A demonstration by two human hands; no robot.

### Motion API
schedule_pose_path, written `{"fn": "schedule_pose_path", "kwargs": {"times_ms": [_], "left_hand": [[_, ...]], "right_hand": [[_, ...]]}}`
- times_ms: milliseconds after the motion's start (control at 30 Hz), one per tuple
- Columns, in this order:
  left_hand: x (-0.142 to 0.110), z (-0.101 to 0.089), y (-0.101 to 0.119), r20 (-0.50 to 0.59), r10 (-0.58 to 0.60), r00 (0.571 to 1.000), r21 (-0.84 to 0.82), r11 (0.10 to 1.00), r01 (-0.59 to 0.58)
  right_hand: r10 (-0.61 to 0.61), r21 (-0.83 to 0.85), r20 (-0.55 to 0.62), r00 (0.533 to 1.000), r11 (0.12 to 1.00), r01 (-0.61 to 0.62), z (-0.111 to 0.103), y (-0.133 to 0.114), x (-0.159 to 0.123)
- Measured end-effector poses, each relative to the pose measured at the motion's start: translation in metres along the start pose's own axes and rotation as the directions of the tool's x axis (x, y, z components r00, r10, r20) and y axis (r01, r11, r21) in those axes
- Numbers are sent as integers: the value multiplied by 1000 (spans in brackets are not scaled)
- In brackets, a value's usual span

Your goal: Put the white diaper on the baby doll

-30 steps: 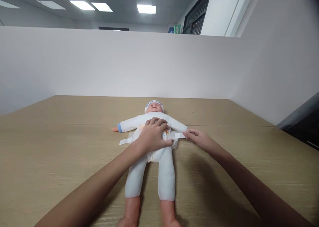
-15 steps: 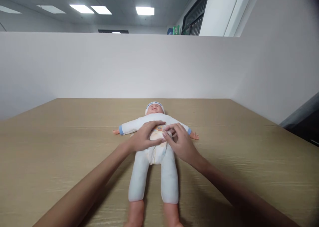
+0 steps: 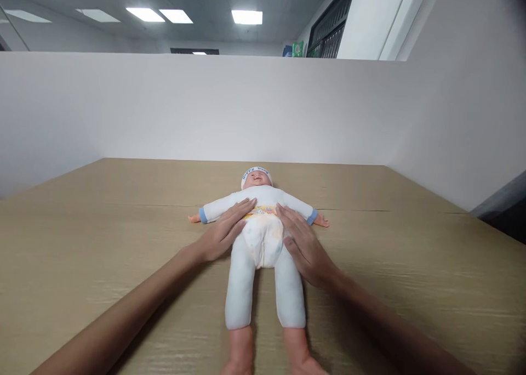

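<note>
A baby doll (image 3: 263, 197) in a white suit and white cap lies on its back on the wooden table (image 3: 82, 238), head away from me. A white diaper (image 3: 263, 240) with a yellow printed waistband is wrapped round its hips. My left hand (image 3: 224, 229) lies flat along the diaper's left side, fingers stretched out. My right hand (image 3: 302, 243) lies flat along the right side, fingers also extended. Neither hand grips anything.
White partition walls (image 3: 205, 106) close off the table at the back and right. A dark gap (image 3: 505, 208) shows past the table's right edge. Ceiling lights are visible above the wall.
My right hand drew the diaper's right tab across to the waist. Both hands then left the belly and now lie flat on either side of the closed diaper.
</note>
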State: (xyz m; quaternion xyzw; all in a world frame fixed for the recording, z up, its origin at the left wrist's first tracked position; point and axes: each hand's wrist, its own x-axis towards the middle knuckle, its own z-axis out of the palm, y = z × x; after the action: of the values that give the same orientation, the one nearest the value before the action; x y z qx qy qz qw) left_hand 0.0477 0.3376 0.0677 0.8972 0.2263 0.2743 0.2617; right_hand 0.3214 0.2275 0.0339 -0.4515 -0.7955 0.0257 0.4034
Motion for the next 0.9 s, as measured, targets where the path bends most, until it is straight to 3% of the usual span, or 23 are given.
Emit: {"fn": "schedule_pose_path", "kwargs": {"times_ms": [167, 267, 367, 433, 567, 633, 767, 833, 900], "left_hand": [[-61, -23, -23, 130, 19, 991, 272, 961, -54], [-76, -29, -21, 102, 11, 995, 337, 940, -45], [-74, -25, -15, -96, -108, 990, 383, 914, 137], [-70, -18, -15, -222, -221, 950, 402, 866, 296], [-66, -10, -26, -256, -397, 882, 445, 761, 472], [-63, -12, -33, -223, -473, 852, 383, 762, 523], [-52, -24, -38, -115, -636, 763, 18, 766, 642], [-43, -31, -32, -71, -646, 760, -118, 762, 637], [-33, -36, -20, -61, -605, 794, -202, 786, 584]], "right_hand": [[11, 66, -52, 999, 998, -7, -6, -20, 11], [-7, 40, -66, 998, 999, 9, -5, -34, 32], [4, -4, -48, 999, 1000, -4, 2, -46, 61], [51, -44, -11, 999, 998, -52, 10, -50, 77], [179, -134, 14, 984, 975, -175, 25, -50, 96], [217, -165, 11, 976, 963, -212, 31, -48, 97], [221, -197, 3, 975, 956, -216, 34, -45, 95], [218, -178, 0, 976, 960, -214, 35, -44, 94], [210, -158, 2, 978, 965, -207, 35, -42, 94]]}}
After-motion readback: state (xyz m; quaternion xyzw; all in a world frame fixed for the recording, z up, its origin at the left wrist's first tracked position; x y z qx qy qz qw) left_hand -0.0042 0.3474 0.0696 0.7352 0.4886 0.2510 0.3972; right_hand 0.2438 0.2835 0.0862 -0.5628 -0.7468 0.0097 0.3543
